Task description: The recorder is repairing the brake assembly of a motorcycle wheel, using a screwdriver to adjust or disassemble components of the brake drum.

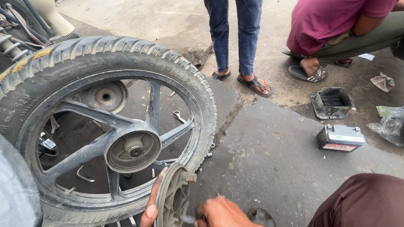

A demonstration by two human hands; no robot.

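One big motorcycle wheel (pixel 105 126) fills the left side, black tyre on, grey spoked rim, lying tilted on the concrete floor (pixel 269 159) with its hub facing up. Behind it, part of a motorcycle (pixel 25 25) shows at the top left corner. Two other people are close by at the top: one standing in blue jeans (pixel 233 33) and sandals, one crouching in a maroon shirt (pixel 332 21) and olive trousers. Down at the bottom right, the wearer's own dark brown knee (pixel 362 201) comes into view.

Over on the right, a black open battery tray (pixel 331 102) sits on the floor, and just below it a small battery (pixel 341 138) with a red label. Crumpled plastic (pixel 389 126) lies at the right edge.

Now the action: a round grey brake plate (pixel 173 195) stands on edge right against the tyre's lower rim. The left hand (pixel 150 208) grips it from behind, fingers curled over its edge. The right hand (pixel 221 212) is clenched around a thin metal tool (pixel 189 219), its tip against the plate's face. A wrench (pixel 179 116) lies on the floor, seen between the spokes.
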